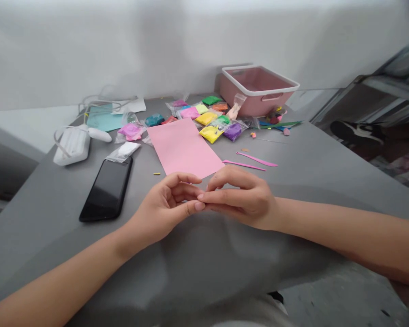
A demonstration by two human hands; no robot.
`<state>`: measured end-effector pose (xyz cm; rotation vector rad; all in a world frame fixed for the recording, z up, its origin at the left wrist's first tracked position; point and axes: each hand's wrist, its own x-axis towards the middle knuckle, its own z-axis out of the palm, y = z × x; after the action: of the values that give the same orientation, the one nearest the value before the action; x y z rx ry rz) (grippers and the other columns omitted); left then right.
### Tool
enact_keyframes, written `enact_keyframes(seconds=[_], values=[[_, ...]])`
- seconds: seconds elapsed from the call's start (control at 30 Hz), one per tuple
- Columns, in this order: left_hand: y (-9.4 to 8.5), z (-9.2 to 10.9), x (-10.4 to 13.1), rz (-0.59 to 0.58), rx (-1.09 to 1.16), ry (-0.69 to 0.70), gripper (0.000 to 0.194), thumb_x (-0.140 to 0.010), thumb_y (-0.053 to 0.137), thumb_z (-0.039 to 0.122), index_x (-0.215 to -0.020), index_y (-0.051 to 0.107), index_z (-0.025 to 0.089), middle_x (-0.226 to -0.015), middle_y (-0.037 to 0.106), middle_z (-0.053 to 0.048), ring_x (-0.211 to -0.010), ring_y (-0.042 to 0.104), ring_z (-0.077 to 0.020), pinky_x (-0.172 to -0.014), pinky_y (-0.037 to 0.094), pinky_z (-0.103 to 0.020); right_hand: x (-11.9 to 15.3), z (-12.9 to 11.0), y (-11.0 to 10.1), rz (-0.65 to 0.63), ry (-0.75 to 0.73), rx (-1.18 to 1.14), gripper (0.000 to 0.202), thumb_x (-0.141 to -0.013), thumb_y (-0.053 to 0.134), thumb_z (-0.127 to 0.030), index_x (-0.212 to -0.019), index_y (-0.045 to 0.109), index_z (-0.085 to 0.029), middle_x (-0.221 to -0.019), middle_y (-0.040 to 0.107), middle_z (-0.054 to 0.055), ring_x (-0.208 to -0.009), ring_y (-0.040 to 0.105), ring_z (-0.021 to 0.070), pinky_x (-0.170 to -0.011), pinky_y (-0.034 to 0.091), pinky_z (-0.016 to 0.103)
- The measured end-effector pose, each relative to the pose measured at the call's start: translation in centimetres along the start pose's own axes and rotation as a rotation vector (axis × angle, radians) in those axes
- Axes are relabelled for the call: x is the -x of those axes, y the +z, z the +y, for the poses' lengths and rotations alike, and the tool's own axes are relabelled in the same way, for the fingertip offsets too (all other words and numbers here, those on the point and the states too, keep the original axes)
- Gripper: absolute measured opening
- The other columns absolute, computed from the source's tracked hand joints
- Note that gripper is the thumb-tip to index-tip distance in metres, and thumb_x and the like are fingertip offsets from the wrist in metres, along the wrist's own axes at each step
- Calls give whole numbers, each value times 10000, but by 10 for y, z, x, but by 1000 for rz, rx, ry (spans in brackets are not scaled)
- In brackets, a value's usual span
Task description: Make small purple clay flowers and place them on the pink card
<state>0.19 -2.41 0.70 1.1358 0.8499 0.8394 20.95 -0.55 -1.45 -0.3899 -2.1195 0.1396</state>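
My left hand (158,206) and my right hand (248,198) meet at the fingertips above the near part of the grey table (150,281). The left fingers are curled, with the thumb against the right fingertips. On the right, thumb and fingers are pressed together in a pinch. Whatever lies between them, if anything, is hidden. Just beyond the hands is a sheet of pink paper (186,147). Two thin pink modelling tools, one curved (257,159) and one straight (244,165), lie past my right hand. A tiny yellow piece (157,173) lies beyond the left.
A black phone (107,188) lies left, with a white packet (127,150) at its top edge. Several colourful clay packets, including a yellow one (211,133) and a purple one (234,131), lie behind the paper. A pink basket (255,93) and a white power strip (73,145) stand farther back.
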Motion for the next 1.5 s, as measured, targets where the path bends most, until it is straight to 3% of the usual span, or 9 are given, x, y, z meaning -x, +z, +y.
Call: enact_keyframes(seconds=[0.4, 0.73, 0.9, 1.07, 1.3, 1.5], values=[[-2, 1, 0, 43, 32, 1, 325, -745, 819, 202, -991, 607, 207, -844, 728, 23, -784, 689, -99, -736, 563, -193, -3, 1, -6, -16, 42, -48, 61, -935, 583, -165, -973, 630, -170, -907, 636, 67, -855, 631, 142, -784, 549, 286], [-5, -1, 0, 27, 85, -17, 339, -754, 814, 221, -1023, 609, 215, -862, 718, 18, -789, 711, -133, -759, 587, -255, -4, 1, -12, -54, 59, -31, 321, -927, 600, -168, -1246, 589, -200, -1015, 665, 84, -920, 649, 156, -812, 563, 299], [-5, -1, 0, 5, 97, -24, 355, -747, 819, 192, -1028, 603, 214, -864, 728, 21, -802, 722, -130, -750, 592, -235, -4, 0, -11, -56, 22, -7, 200, -924, 598, -133, -1111, 650, -180, -941, 655, 72, -855, 647, 139, -775, 558, 289], [-3, 0, 1, -13, 101, -59, 427, -725, 836, 196, -1092, 619, 224, -1016, 758, -21, -859, 732, -154, -799, 601, -273, -4, -1, -10, -58, 32, -18, 159, -939, 571, -141, -1078, 640, -176, -940, 635, 76, -880, 638, 149, -771, 563, 296], [-1, 0, 2, -47, 128, -45, 398, -737, 823, 182, -1083, 629, 219, -846, 774, 8, -785, 730, -137, -770, 587, -249, -1, 0, -7, -61, -34, 8, 149, -955, 552, -164, -1087, 623, -162, -962, 625, 85, -899, 631, 156, -817, 566, 328], [1, 2, 2, -41, 106, -52, 398, -734, 820, 168, -1074, 614, 187, -803, 734, 15, -728, 690, -97, -726, 563, -212, -4, -1, -9, -44, -84, 36, 104, -916, 621, -148, -1011, 664, -143, -883, 659, 70, -826, 634, 144, -747, 569, 301]])
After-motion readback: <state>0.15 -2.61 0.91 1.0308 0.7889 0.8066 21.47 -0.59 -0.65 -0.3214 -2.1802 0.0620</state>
